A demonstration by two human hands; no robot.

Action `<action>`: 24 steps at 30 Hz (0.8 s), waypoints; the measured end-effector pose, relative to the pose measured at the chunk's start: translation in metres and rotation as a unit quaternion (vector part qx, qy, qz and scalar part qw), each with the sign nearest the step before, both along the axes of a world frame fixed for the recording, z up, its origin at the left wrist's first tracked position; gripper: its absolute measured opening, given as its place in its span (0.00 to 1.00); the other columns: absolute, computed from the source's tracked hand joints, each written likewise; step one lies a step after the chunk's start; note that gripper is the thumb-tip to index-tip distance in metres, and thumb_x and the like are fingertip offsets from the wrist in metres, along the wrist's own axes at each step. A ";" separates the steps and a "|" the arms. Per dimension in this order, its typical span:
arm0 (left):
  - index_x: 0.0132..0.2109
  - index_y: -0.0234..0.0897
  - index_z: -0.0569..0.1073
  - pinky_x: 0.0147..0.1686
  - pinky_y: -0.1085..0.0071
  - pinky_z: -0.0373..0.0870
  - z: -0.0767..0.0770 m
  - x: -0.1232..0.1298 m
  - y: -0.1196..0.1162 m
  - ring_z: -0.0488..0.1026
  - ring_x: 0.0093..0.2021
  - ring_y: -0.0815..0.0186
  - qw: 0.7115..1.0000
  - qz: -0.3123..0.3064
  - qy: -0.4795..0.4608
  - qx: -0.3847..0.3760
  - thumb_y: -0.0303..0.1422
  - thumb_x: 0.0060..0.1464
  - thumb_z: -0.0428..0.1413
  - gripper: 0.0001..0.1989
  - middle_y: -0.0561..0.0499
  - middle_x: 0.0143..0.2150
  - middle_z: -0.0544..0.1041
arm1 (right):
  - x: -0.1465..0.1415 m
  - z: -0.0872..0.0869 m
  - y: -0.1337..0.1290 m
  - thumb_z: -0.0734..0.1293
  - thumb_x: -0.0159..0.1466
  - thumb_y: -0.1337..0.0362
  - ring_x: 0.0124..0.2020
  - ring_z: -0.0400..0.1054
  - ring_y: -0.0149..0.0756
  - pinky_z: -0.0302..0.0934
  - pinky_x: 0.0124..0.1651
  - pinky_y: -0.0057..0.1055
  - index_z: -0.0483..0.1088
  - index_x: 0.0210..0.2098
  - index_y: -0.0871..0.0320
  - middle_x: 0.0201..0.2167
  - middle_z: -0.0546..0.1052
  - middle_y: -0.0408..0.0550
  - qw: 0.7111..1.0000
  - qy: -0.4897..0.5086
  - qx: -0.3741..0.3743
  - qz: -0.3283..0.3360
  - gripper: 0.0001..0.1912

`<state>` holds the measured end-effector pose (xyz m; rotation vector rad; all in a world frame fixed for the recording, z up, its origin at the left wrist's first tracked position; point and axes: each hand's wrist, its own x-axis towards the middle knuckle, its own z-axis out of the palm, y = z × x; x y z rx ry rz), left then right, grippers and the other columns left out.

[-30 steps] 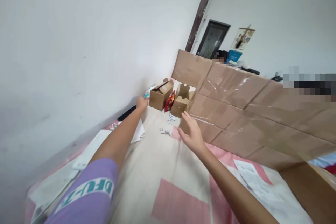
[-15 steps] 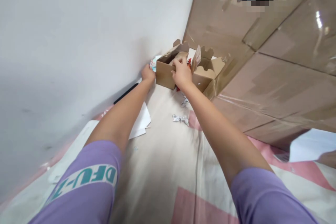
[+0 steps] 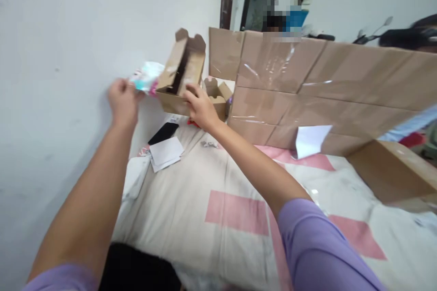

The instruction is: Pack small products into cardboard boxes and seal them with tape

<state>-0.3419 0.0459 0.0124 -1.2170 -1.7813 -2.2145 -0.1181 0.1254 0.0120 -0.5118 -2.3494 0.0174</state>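
My left hand (image 3: 123, 102), near the wall, pinches the edge of a white and light-blue plastic packet (image 3: 147, 77) with a pink end. To the right of the packet, my right hand (image 3: 202, 107) grips the near side of an open cardboard box (image 3: 172, 102), which is lifted and tilted with its flaps up. The inside of this box is mostly dark. Behind my right hand stands a second open cardboard box (image 3: 219, 108), partly hidden. Something red (image 3: 193, 122) shows just below my right hand.
White papers (image 3: 166, 152) and a black phone-like slab (image 3: 164, 133) lie by the wall. Crumpled scraps (image 3: 210, 144) rest on the pink and white cloth (image 3: 191, 182). A taped cardboard partition (image 3: 269, 72) stands behind, with a folded white sheet (image 3: 312, 141) against it. Another box (image 3: 392, 170) is at right.
The cardboard box has been raised and tipped by my right hand. My left hand has drawn the packet out leftward, so more of it shows. The view has swung up and right.
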 end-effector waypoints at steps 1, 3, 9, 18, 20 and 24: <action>0.32 0.40 0.55 0.51 0.58 0.79 0.015 0.010 -0.022 0.71 0.33 0.75 1.000 0.007 -0.007 0.020 0.26 0.67 0.47 0.13 0.58 0.31 0.62 | 0.009 0.013 -0.018 0.57 0.75 0.66 0.63 0.61 0.40 0.64 0.62 0.36 0.71 0.56 0.56 0.69 0.63 0.49 1.000 0.003 0.020 0.006 0.16; 0.34 0.40 0.57 0.51 0.57 0.79 0.040 0.033 -0.066 0.76 0.37 0.73 0.997 0.019 -0.013 0.073 0.27 0.64 0.47 0.09 0.58 0.33 0.64 | 0.032 0.033 -0.059 0.54 0.76 0.66 0.61 0.61 0.38 0.63 0.62 0.35 0.71 0.56 0.54 0.70 0.63 0.45 0.998 0.007 0.063 0.020 0.18; 0.34 0.44 0.60 0.42 0.65 0.82 0.025 0.129 -0.146 0.80 0.41 0.65 0.990 -0.061 -0.078 0.101 0.39 0.58 0.56 0.11 0.57 0.33 0.72 | 0.153 0.018 -0.192 0.58 0.74 0.68 0.48 0.66 0.39 0.68 0.49 0.39 0.75 0.45 0.50 0.69 0.68 0.41 0.990 -0.001 0.140 0.037 0.14; 0.26 0.38 0.66 0.31 0.66 0.77 -0.116 0.246 -0.120 0.73 0.27 0.66 0.897 -0.350 -0.214 -0.163 0.46 0.41 0.66 0.20 0.54 0.25 0.73 | 0.263 -0.079 -0.299 0.64 0.67 0.73 0.38 0.74 0.38 0.71 0.35 0.32 0.76 0.49 0.60 0.49 0.82 0.56 0.998 0.017 0.056 -0.002 0.13; 0.26 0.38 0.66 0.32 0.67 0.76 -0.130 0.247 -0.114 0.73 0.28 0.66 0.884 -0.364 -0.221 -0.191 0.47 0.42 0.64 0.19 0.54 0.25 0.73 | 0.262 -0.071 -0.302 0.63 0.66 0.73 0.40 0.74 0.38 0.72 0.37 0.32 0.75 0.49 0.62 0.50 0.81 0.58 0.998 0.018 0.023 0.050 0.14; 0.27 0.39 0.63 0.34 0.69 0.74 -0.150 0.241 -0.103 0.71 0.27 0.68 0.876 -0.347 -0.238 -0.236 0.46 0.45 0.59 0.17 0.55 0.25 0.70 | 0.272 -0.038 -0.295 0.68 0.65 0.68 0.47 0.71 0.48 0.72 0.46 0.44 0.74 0.51 0.62 0.53 0.79 0.61 0.999 0.024 0.023 0.036 0.15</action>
